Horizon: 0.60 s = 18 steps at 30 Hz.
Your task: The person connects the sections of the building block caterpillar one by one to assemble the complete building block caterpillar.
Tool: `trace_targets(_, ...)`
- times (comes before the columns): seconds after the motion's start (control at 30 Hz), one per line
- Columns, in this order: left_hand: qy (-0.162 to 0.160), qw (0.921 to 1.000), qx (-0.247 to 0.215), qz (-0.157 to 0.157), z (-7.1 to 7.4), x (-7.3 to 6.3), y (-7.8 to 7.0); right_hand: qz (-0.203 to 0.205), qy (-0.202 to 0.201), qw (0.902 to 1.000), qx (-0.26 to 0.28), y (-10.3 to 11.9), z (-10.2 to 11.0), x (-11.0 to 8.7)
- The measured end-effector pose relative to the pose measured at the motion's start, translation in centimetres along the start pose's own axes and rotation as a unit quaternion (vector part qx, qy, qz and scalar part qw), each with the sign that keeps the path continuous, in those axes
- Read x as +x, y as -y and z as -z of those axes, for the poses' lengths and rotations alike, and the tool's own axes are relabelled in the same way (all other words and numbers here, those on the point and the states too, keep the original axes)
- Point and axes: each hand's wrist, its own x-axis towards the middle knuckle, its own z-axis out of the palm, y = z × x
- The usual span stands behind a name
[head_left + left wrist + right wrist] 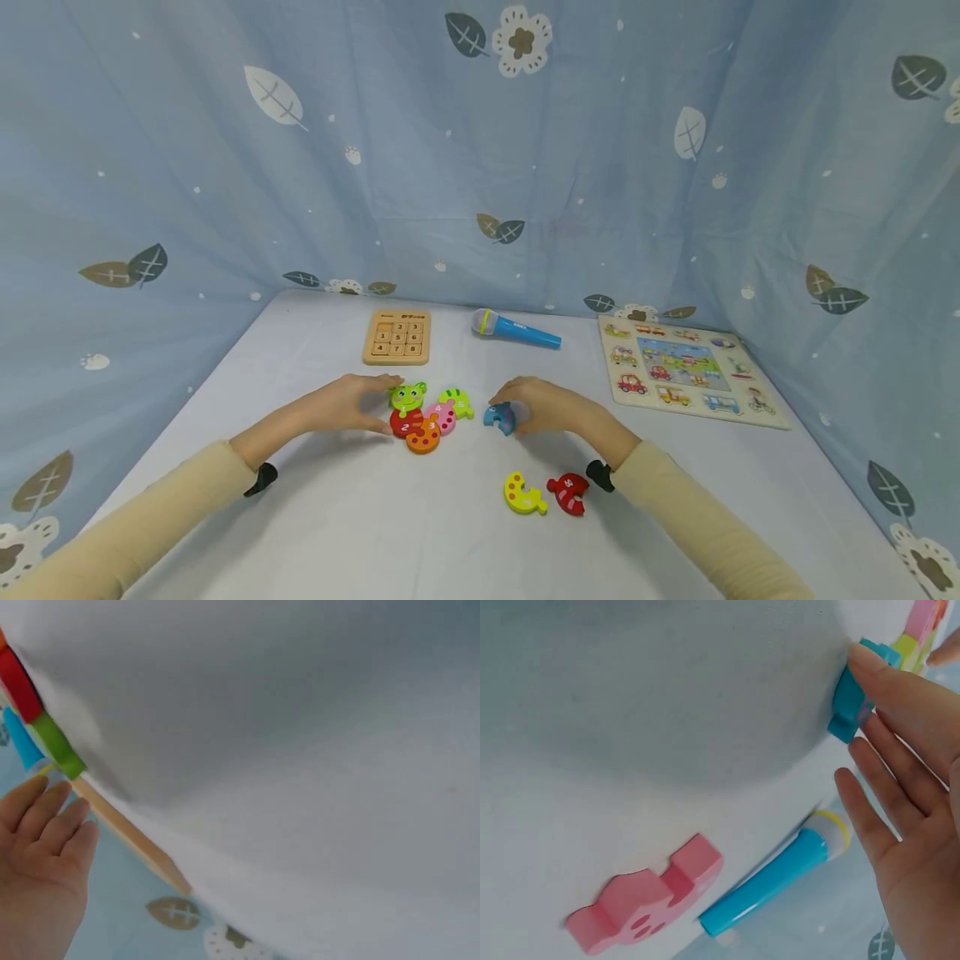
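A row of joined caterpillar puzzle pieces lies mid-table: a green smiling head [407, 397], red piece 2 [405, 423], orange piece 3 [423, 437], pink piece 4 [442, 416] and a green striped piece [453, 402]. My left hand [347, 406] is at the row's left side, fingers by the head and thumb by the red piece; its fingers look relaxed in the left wrist view. To the right of the row, my right hand [538, 406] pinches a blue puzzle piece [851, 697] between thumb and fingers. The blue piece stands apart from the row.
Nearer me lie a yellow piece [522, 493] and a red piece [570, 493]. A pink piece [645, 900] shows in the right wrist view. Behind are a wooden number board [397, 338] and a toy microphone [517, 328]; a vehicle picture board [686, 371] lies right.
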Motion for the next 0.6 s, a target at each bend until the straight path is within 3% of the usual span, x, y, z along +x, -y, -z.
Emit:
trace_targets(0.2, 0.003, 1.0, -0.003, 0.001, -0.29, 0.28, 0.69, 0.002, 0.012, 0.9998, -0.019, 0.32, -0.18, 0.41)
trace_targets(0.6, -0.003, 0.9998, -0.015, 0.008, -0.69, 0.23, 0.36, -0.023, -0.006, 0.9994, -0.026, 0.89, -0.79, 0.51)
